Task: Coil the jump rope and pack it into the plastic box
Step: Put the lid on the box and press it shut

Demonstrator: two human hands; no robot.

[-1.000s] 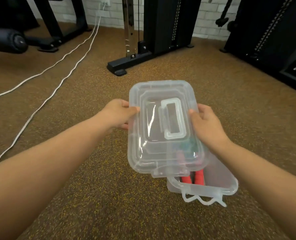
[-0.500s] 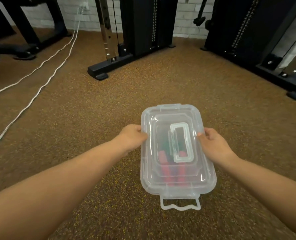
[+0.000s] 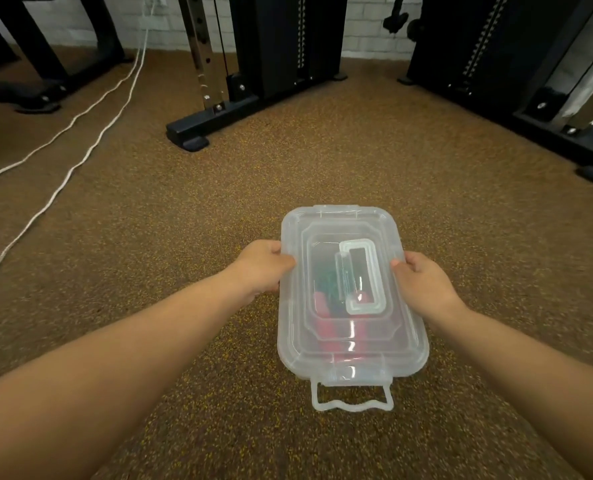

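Observation:
A clear plastic box (image 3: 405,355) stands on the brown floor with its clear lid (image 3: 326,230) lying flat on top. Through the lid I see the jump rope (image 3: 326,327), with red handles and a dark green cord, coiled inside. My left hand (image 3: 262,268) grips the lid's left edge, thumb on top. My right hand (image 3: 423,282) grips the right edge the same way. The near latch (image 3: 352,398) hangs open on the floor side of the box. A carry handle (image 3: 362,277) lies folded flat on the lid.
Black gym machine frames stand behind: one base foot (image 3: 189,135) at centre left, another (image 3: 565,140) at right. Two white cables (image 3: 63,150) run across the floor on the left. A white brick wall is at the back.
The lid was held tilted above the open box; it has come down and now sits flat on the box. Both hands kept their hold on its sides.

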